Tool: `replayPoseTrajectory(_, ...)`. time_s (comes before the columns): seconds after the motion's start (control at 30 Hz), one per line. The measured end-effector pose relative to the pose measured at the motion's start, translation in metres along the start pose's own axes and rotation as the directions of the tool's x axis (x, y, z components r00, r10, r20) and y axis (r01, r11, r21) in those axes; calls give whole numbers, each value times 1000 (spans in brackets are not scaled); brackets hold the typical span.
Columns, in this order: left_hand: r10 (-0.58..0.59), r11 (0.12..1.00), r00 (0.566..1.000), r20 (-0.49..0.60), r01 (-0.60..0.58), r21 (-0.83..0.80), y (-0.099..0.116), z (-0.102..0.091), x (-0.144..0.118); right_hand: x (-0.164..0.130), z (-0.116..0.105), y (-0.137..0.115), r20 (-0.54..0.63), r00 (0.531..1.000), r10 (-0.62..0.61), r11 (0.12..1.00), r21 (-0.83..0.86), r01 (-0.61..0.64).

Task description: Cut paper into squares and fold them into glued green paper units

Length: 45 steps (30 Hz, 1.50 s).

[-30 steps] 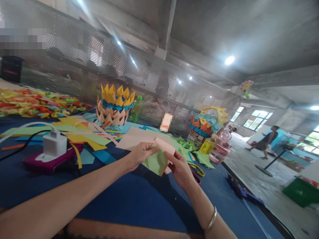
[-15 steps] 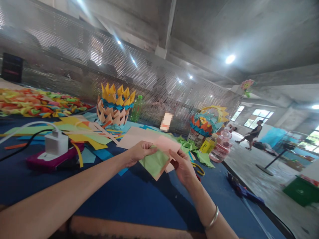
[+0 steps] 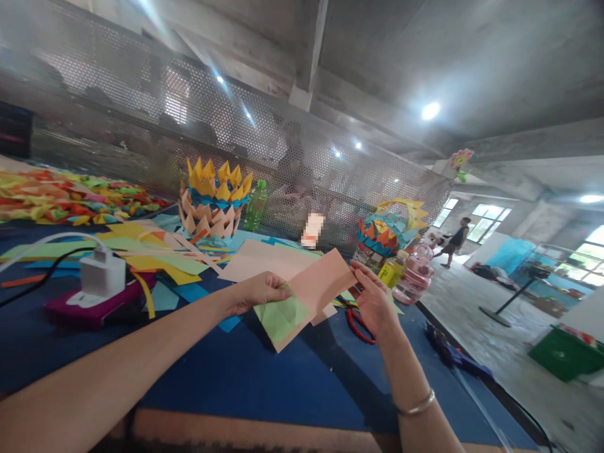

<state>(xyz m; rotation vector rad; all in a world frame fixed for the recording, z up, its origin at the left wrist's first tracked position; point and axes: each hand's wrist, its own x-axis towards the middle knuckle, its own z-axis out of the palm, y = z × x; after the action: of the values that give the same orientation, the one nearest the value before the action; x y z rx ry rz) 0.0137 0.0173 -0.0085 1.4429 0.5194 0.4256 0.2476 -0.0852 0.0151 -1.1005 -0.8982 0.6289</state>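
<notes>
My left hand [image 3: 259, 292] pinches a creased green paper [image 3: 283, 319] together with a peach paper sheet [image 3: 325, 278] that reaches out to the right. The green paper lies over the left part of the peach sheet, whose edge shows below it. My right hand [image 3: 374, 296] grips the far right end of the peach sheet between thumb and fingers. Both papers are held up above the blue tabletop [image 3: 226, 371]. Just left of my right wrist lie scissors with red handles [image 3: 361, 328], partly hidden.
A folded-paper basket [image 3: 214, 201] stands behind, beside a green bottle [image 3: 255, 206]. Another paper basket [image 3: 384, 226], a yellow bottle [image 3: 392, 269] and a pink jug [image 3: 415, 274] are at right. A purple power strip [image 3: 78, 308] with a white charger [image 3: 102, 274] lies left, near coloured paper sheets [image 3: 179, 270].
My right hand has moved right and slightly up, drawing the peach sheet out wider. The green paper has shifted a little left with my left hand. The red scissor handles now show more.
</notes>
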Motion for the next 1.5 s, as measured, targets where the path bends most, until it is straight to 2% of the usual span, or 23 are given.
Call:
replayPoseTrajectory(0.03,7,1000,1000,-10,-7,5,1,-2,0,2,-9,0,17,999,-40,983,-176,43)
replayPoseTrajectory(0.07,14,1000,1000,-19,-14,10,2,-4,0,3,-19,0,54,996,-66,919,-385,81)
replayPoseTrajectory(0.1,21,1000,999,-27,-20,13,3,-6,0,3,-28,1,107,992,-68,805,-581,118)
replayPoseTrajectory(0.17,32,999,999,-40,-32,19,5,-11,0,0,-47,4,177,984,-12,617,-773,146)
replayPoseTrajectory(0.27,48,999,997,-53,-47,22,8,-15,0,-9,-69,10,207,974,92,435,-888,147)
replayPoseTrajectory(0.4,65,998,996,-58,-64,22,13,-18,-1,-14,-81,13,212,962,170,227,-959,171)
replayPoseTrajectory(0.5,80,997,995,-67,-79,26,15,-20,-1,-8,-82,12,230,951,206,140,-969,204)
replayPoseTrajectory(0.57,89,996,993,-74,-87,34,14,-22,-2,-2,-81,12,247,940,234,118,-967,224)
replayPoseTrajectory(0.73,123,992,989,-86,-119,47,12,-25,0,9,-78,17,251,929,270,144,-965,219)
replayPoseTrajectory(0.93,160,987,983,-95,-157,38,13,-28,1,-6,-75,11,240,948,208,278,-944,178)
replayPoseTrajectory(1.0,174,985,979,-102,-171,37,13,-29,1,-19,-68,1,267,936,230,385,-908,165)
replayPoseTrajectory(1.03,179,984,978,-106,-176,37,13,-30,1,-27,-64,-5,290,919,266,470,-872,139)
replayPoseTrajectory(1.07,184,983,977,-109,-181,36,13,-31,1,-34,-59,-10,320,891,323,614,-787,60)
replayPoseTrajectory(1.1,186,982,976,-109,-183,36,13,-32,1,-41,-54,-15,351,856,379,715,-698,-30)
replayPoseTrajectory(1.13,186,982,977,-107,-183,36,14,-33,1,-47,-49,-19,367,829,422,764,-636,-107)
replayPoseTrajectory(1.2,184,983,978,-96,-182,35,14,-34,2,-56,-41,-24,360,808,467,791,-579,-199)
replayPoseTrajectory(1.33,174,985,983,-53,-173,22,13,-36,3,-65,-33,-22,358,797,487,787,-576,-221)
replayPoseTrajectory(1.5,180,984,983,-28,-180,11,11,-38,4,-66,-14,-24,511,695,506,822,-530,-209)
